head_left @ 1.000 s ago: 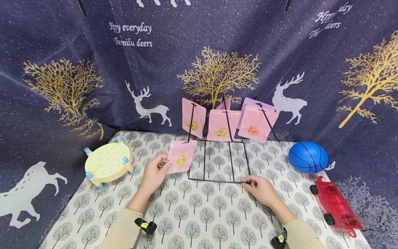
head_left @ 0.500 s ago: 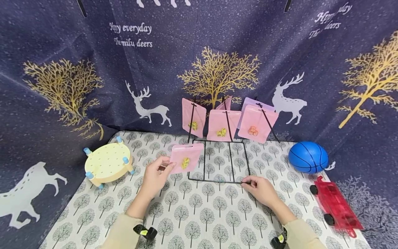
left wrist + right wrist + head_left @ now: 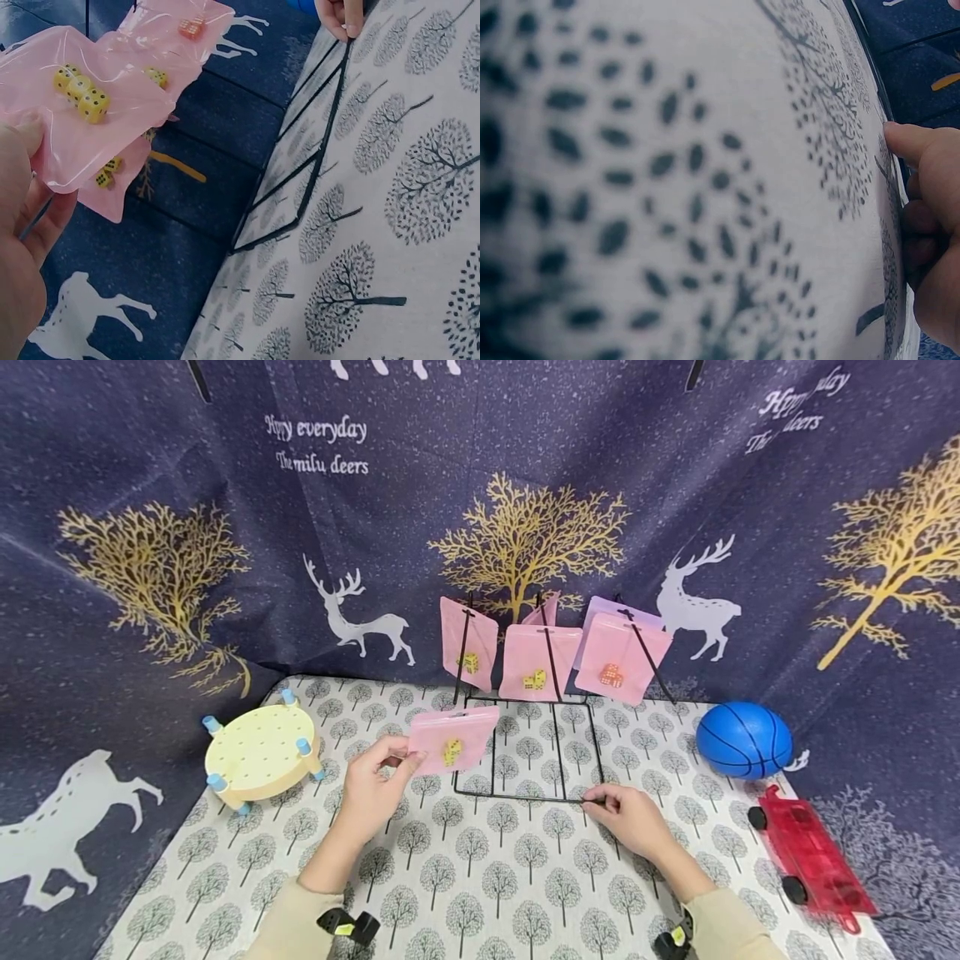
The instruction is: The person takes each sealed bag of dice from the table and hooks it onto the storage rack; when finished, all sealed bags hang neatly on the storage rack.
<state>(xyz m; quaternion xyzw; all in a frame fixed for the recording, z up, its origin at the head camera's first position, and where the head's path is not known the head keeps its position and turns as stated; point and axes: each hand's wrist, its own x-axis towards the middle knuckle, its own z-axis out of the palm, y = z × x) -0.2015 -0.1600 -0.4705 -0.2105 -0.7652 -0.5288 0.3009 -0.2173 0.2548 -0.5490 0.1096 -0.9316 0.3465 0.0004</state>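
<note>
My left hand (image 3: 373, 789) pinches the lower left edge of a pink bag (image 3: 474, 737) between thumb and fingers. Yellow dice (image 3: 81, 91) lie inside it, and the bag tilts in front of the left hook of a black wire rack (image 3: 525, 796). With thumb and fingers, my right hand (image 3: 628, 818) grips the rack's front right corner. From the rack's hooks hang a left pink bag (image 3: 456, 631) and a middle pink bag (image 3: 521, 647), both with yellow dice, and a right pink bag (image 3: 622, 647) with orange dice. My left fingertips behind the held bag are partly hidden.
Behind the hanging bags show a purple bag (image 3: 598, 605) and another pink bag (image 3: 552, 606). A yellow stool-like toy (image 3: 258, 750) lies at left. A blue ball (image 3: 742, 739) and a red toy car (image 3: 813, 852) are at right. A dark deer-print cloth (image 3: 480, 427) hangs behind.
My left hand has shifted slightly right with the pink bag, whose upper edge has tipped and swung right. My right hand stays on the rack corner.
</note>
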